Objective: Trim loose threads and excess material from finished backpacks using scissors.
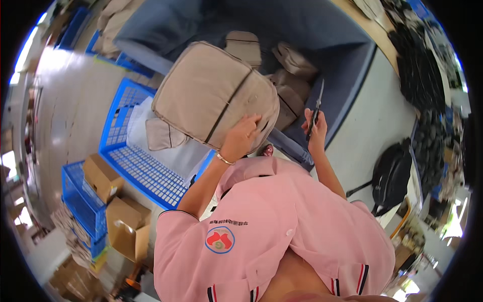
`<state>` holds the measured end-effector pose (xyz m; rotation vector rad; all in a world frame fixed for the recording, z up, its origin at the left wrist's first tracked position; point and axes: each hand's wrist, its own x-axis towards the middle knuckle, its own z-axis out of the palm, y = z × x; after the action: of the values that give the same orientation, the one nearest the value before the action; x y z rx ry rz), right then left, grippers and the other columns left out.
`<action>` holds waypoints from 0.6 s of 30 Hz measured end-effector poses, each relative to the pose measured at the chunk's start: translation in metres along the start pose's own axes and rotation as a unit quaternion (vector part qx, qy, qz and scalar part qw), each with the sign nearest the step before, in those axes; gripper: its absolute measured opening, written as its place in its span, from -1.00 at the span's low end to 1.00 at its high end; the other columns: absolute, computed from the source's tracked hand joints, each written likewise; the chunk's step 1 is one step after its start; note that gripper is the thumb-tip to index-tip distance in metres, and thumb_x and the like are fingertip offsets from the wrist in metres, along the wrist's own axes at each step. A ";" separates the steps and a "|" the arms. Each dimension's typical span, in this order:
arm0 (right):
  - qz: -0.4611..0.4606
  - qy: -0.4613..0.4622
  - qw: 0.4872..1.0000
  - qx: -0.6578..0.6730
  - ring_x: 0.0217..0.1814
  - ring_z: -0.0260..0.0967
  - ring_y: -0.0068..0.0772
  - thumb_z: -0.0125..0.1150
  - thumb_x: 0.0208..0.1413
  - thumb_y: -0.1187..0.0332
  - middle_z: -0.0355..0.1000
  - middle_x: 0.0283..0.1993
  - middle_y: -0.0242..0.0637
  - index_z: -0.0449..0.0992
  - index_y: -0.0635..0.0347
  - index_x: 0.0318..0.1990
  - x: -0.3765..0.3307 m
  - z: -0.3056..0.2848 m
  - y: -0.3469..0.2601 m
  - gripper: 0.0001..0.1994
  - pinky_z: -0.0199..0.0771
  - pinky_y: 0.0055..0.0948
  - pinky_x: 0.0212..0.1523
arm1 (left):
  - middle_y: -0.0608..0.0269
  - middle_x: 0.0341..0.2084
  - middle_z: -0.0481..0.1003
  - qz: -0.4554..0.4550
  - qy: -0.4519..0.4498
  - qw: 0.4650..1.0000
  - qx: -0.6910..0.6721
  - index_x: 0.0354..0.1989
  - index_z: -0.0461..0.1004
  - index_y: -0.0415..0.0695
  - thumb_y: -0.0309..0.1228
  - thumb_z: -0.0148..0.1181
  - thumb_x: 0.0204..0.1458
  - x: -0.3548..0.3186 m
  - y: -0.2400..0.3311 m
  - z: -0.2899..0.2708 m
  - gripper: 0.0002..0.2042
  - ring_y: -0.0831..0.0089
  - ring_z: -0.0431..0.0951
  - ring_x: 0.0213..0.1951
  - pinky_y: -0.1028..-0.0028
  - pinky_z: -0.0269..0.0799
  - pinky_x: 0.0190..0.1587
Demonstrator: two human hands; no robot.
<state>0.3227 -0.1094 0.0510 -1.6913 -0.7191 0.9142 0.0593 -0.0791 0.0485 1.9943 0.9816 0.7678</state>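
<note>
A large beige fabric bag (201, 90) with rounded corners and a dark zipper line lies tilted in front of me, across the near side of a grey-blue bin. My left hand (239, 140) is closed on its lower right part, fingers bent over the fabric; the thumb is hidden. To the right, my right hand (317, 132) grips a pair of scissors (315, 113) by the black handles. Their blades point up and away, apart from the bag. Behind the large bag, several smaller beige bags (294, 60) lie inside the bin.
The grey-blue bin (347, 75) has tall walls ahead. On the left stands a blue plastic basket (146, 168) with a small beige pouch (163, 135) on white sheeting. Cardboard boxes (126, 226) and a blue crate (83, 201) sit lower left. A black backpack (392, 173) is at right.
</note>
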 end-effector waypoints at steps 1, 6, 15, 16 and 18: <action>-0.004 -0.008 1.000 -0.020 -0.59 0.23 -0.70 0.28 0.19 -0.01 0.31 -0.58 -0.46 0.38 0.10 -0.30 -0.003 -0.005 -0.004 -0.63 0.14 -0.64 -0.58 | 0.01 0.09 0.47 0.008 -0.016 1.000 -0.005 -0.22 0.39 -0.31 -0.53 0.14 0.13 -0.007 -0.007 0.017 -0.88 0.18 0.49 0.14 0.25 0.35 0.25; -0.059 -0.028 0.958 -0.280 -0.46 0.22 -0.37 0.34 0.12 0.23 0.29 -0.48 -0.25 0.37 0.30 -0.24 -0.016 -0.010 -0.009 -0.67 0.30 -0.41 -0.37 | 0.01 0.04 0.50 0.010 -0.113 0.988 -0.102 -0.32 0.33 -0.26 -0.52 0.13 0.14 -0.016 -0.009 0.039 -0.89 0.07 0.47 0.12 0.17 0.22 0.34; -0.125 -0.177 0.875 -0.433 -0.01 0.42 0.09 0.18 0.07 -0.27 0.39 -0.09 -0.01 0.38 0.33 -0.05 0.018 -0.013 0.011 -0.29 0.46 -0.11 -0.07 | -0.02 0.08 0.47 0.010 -0.123 0.982 -0.140 -0.37 0.28 -0.26 -0.52 0.16 0.11 -0.022 -0.023 0.037 -0.85 0.05 0.44 0.15 0.19 0.21 0.34; -0.131 -0.187 0.867 -0.443 0.00 0.42 0.10 0.16 0.06 -0.30 0.39 -0.08 0.01 0.38 0.34 -0.05 0.024 -0.011 0.016 -0.27 0.46 -0.10 -0.07 | 0.00 0.08 0.46 0.011 -0.129 0.982 -0.137 -0.37 0.28 -0.26 -0.51 0.16 0.12 -0.023 -0.023 0.037 -0.84 0.06 0.44 0.15 0.20 0.20 0.34; -0.134 -0.200 0.859 -0.452 0.01 0.42 0.11 0.15 0.05 -0.33 0.39 -0.07 0.03 0.38 0.36 -0.06 0.033 -0.003 0.017 -0.24 0.46 -0.10 -0.07 | 0.01 0.09 0.46 0.008 -0.135 0.982 -0.134 -0.37 0.28 -0.25 -0.50 0.16 0.13 -0.026 -0.025 0.035 -0.84 0.06 0.44 0.16 0.20 0.20 0.35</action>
<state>0.3437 -0.0884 0.0279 -2.1156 -1.8371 0.7703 0.0632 -0.1038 0.0042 1.8141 0.6679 0.5847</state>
